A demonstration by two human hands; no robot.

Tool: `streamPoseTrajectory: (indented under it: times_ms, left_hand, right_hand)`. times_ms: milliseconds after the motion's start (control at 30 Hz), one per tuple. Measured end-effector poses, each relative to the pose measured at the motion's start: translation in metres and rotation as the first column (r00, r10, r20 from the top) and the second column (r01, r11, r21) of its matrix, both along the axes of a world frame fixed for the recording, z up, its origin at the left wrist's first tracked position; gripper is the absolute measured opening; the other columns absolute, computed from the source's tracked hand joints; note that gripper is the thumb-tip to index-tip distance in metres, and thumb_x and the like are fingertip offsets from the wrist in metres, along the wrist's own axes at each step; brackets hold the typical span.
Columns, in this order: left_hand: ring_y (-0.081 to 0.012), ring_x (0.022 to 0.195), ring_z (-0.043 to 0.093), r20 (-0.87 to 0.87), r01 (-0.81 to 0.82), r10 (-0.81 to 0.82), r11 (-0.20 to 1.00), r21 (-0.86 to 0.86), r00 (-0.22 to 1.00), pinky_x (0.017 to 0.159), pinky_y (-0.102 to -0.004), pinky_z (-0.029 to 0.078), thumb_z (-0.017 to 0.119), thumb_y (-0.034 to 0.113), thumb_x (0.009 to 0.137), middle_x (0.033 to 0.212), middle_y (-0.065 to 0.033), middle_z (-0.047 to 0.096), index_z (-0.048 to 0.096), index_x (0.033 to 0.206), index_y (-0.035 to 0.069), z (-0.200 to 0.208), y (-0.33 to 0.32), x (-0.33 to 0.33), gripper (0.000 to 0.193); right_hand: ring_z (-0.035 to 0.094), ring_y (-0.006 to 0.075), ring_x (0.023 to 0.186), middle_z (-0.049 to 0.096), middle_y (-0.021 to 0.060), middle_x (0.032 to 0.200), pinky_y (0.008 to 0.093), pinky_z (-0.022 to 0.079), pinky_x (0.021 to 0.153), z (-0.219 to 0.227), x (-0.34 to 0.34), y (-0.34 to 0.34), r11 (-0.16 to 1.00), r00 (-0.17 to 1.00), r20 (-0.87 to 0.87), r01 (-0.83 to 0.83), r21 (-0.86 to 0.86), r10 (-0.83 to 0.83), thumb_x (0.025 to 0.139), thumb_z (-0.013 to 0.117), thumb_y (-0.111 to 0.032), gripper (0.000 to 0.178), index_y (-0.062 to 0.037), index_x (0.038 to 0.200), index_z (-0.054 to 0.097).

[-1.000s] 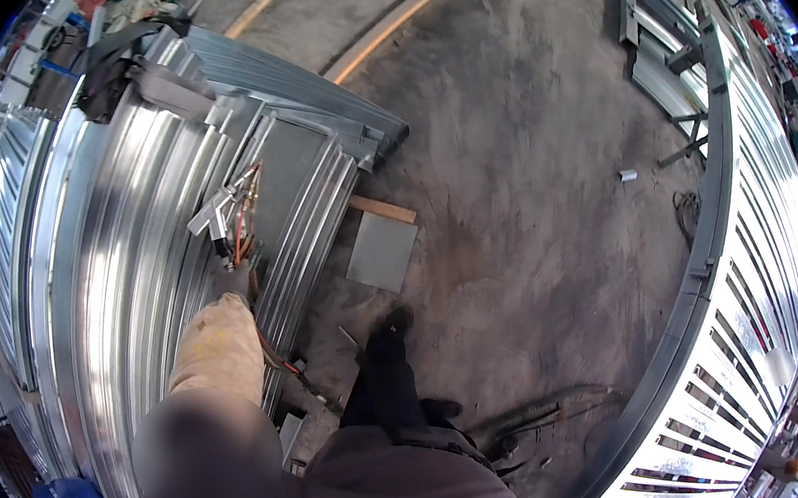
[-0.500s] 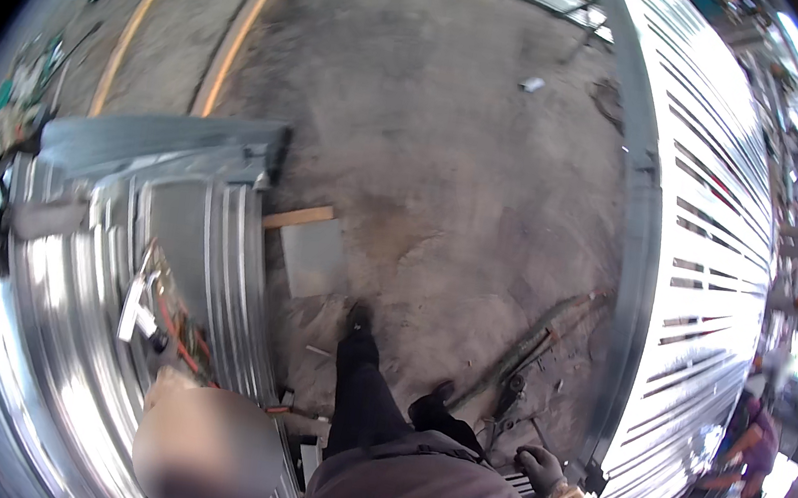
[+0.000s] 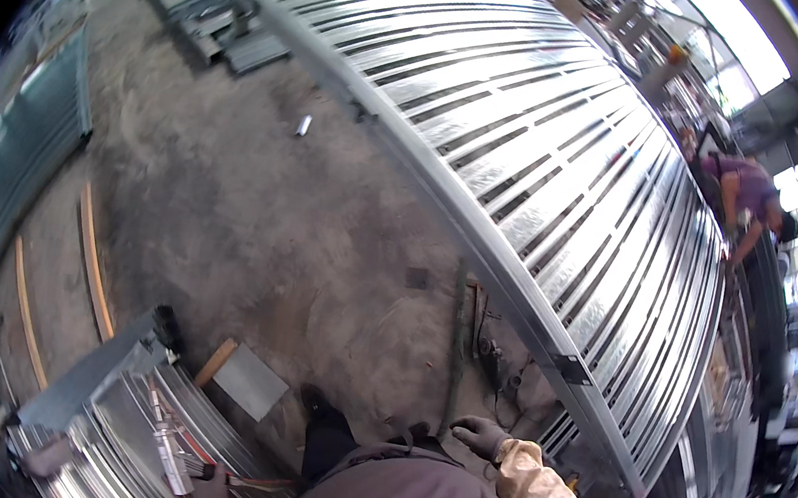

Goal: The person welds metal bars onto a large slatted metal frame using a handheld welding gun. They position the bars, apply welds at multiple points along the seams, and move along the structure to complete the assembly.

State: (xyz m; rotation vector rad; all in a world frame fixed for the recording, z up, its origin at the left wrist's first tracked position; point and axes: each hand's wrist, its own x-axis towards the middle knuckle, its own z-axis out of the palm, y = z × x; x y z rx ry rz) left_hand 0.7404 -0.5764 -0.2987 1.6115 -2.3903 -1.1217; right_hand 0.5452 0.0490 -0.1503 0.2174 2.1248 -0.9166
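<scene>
My left hand, in a dark glove, is low on the left over the ribbed metal sheets. Its fingers close at the lower end of a silver tube-shaped tool; the exact grip is partly hidden. A red hose runs beside that hand. My right hand, in a grey glove under a pale sleeve, hangs in front of my body with its fingers loosely stretched and nothing in them. Beyond it, a long slatted metal panel with a grey frame edge reaches from the upper left to the lower right.
A co-worker bends over the panel's far right side. On the concrete floor lie a dark power tool with cables, a flat grey sheet and orange strips. Metal profiles stand at the upper left.
The view has swung right, bringing the panel across the middle. My right hand has come forward and its fingers are more stretched. My left hand now shows beside the silver tool.
</scene>
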Motion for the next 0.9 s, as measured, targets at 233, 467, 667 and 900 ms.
streamPoseTrajectory:
  times_ms: [233, 467, 667, 900]
  left_hand:
    - [-0.0304, 0.111, 0.066, -0.139, 0.474, -0.458, 0.871, 0.126, 0.878, 0.100, -0.0400, 0.050, 0.089, 0.022, 0.072, 0.122, -0.0209, 0.068, 0.061, 0.128, -0.009, 0.130, 0.189, -0.156, 0.071]
    - [-0.0296, 0.096, 0.071, -0.123, 0.865, -0.858, 0.501, 0.015, 0.499, 0.088, -0.0413, 0.055, 0.085, 0.026, 0.075, 0.105, -0.0152, 0.073, 0.063, 0.127, -0.002, 0.216, 0.390, -0.232, 0.062]
    - [-0.0307, 0.094, 0.069, -0.279, 0.979, -0.950, -0.094, -0.181, -0.142, 0.085, -0.0406, 0.055, 0.090, 0.025, 0.071, 0.107, -0.0122, 0.070, 0.064, 0.124, 0.006, 0.231, 0.540, -0.265, 0.062]
    - [-0.0257, 0.087, 0.068, -0.429, 0.782, -0.662, -0.441, -0.439, -0.614, 0.076, -0.0383, 0.057, 0.082, 0.017, 0.074, 0.097, -0.0099, 0.067, 0.070, 0.106, 0.009, 0.294, 0.726, -0.245, 0.036]
  right_hand:
    - [0.069, 0.0268, 0.113, 0.072, 0.0147, 0.122, 0.0386, 0.052, 0.098, 0.000, 0.068, 0.092, 0.971, 0.974, -0.042, 0.217, -0.097, -0.221, 0.097, 0.063, -0.039, 0.050, -0.0034, 0.131, 0.064]
    - [0.062, 0.0327, 0.126, 0.068, 0.0185, 0.130, 0.0413, 0.049, 0.106, 0.038, 0.130, 0.168, 0.838, 0.856, -0.168, 0.409, -0.360, -0.490, 0.097, 0.065, -0.044, 0.063, -0.0075, 0.146, 0.052]
    - [0.066, 0.0248, 0.116, 0.066, 0.0177, 0.127, 0.0366, 0.053, 0.099, 0.114, 0.130, 0.200, 0.702, 0.776, -0.180, 0.413, -0.580, -0.605, 0.094, 0.074, -0.030, 0.080, -0.0079, 0.159, 0.033]
    - [0.054, 0.0294, 0.131, 0.049, 0.0178, 0.143, 0.0449, 0.048, 0.107, 0.165, 0.117, 0.198, 0.600, 0.368, -0.474, 0.462, -0.654, -0.800, 0.086, 0.083, -0.027, 0.105, -0.0090, 0.163, 0.013]
